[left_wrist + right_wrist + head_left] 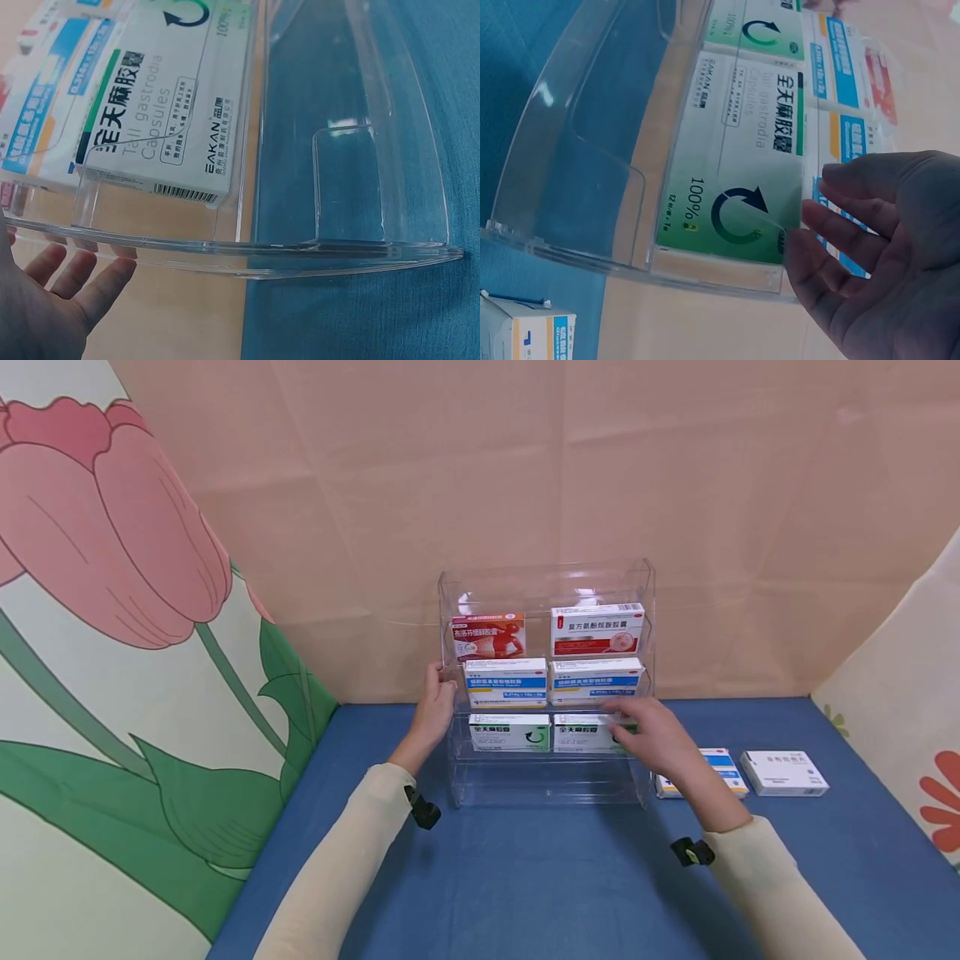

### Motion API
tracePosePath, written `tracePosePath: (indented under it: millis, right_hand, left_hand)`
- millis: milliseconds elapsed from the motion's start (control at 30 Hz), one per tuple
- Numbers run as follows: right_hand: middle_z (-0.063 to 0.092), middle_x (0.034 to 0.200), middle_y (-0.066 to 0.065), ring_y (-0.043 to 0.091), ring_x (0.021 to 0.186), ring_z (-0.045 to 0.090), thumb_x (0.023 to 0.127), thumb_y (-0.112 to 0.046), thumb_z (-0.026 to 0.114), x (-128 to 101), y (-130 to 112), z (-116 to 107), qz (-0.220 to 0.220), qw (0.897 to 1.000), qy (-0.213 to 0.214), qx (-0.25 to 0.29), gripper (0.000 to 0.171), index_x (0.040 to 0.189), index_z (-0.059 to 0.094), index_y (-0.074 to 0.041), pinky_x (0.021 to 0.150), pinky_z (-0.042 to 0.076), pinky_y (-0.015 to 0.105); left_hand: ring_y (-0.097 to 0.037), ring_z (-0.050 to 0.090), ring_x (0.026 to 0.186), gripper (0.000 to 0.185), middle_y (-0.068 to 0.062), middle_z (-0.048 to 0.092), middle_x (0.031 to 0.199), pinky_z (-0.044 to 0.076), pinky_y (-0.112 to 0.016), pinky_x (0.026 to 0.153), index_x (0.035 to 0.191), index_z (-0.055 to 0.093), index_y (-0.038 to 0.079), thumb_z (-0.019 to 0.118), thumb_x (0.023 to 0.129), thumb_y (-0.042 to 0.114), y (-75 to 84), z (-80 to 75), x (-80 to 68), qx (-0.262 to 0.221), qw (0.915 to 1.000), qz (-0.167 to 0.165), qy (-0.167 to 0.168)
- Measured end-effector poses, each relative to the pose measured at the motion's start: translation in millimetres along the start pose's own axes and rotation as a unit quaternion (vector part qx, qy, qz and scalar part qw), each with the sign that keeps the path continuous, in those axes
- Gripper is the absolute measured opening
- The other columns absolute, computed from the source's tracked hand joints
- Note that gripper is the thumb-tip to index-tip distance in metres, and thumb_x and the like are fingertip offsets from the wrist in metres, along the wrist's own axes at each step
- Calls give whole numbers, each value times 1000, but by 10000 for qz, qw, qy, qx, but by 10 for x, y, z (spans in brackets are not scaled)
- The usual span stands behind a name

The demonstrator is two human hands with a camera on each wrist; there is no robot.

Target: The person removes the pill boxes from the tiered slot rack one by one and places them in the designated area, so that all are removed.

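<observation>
Your right hand point(651, 739) touches the green box point(592, 732) on the rack point(545, 781), third shelf down, right side, with fingers straight. Your left hand point(432, 706) rests flat on the rack's left wall, fingers open. Two more boxes point(783, 772) lie right of the rack on the blue table point(540, 877).

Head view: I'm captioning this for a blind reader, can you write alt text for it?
A person's left hand holds the left side of a clear acrylic tiered rack on a blue table, while the right hand touches a green-and-white medicine box on its lower shelf. Five more boxes fill the rack; two boxes lie on the table at the right.
</observation>
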State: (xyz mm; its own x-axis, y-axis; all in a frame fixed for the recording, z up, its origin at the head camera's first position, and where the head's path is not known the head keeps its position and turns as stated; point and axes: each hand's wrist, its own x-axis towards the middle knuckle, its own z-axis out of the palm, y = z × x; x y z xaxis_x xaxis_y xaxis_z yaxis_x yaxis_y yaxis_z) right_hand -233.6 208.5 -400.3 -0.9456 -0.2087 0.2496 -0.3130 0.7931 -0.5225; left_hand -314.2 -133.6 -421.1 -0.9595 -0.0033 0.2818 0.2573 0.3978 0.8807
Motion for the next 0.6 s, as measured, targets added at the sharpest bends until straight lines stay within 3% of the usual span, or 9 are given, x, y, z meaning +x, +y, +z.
tracePosePath:
  millis: [400,600]
  right_hand:
    - [66,129,18,33,106,48,89,-4,72,3,-44,108,-162,9957,327,-854,33,122,72,-3,82,47,47]
    - [69,125,17,32,102,47,87,-1,73,-5,-35,149,-332,9930,656,-922,30,117,74,-4,78,44,44]
  left_hand:
    - [-34,50,107,43,-18,49,133,39,-48,90,142,35,11,37,101,22,22,10,1,-82,9999,41,63]
    - [-34,51,107,43,-18,49,133,39,-47,90,142,35,11,38,100,22,14,9,6,-87,9999,38,75]
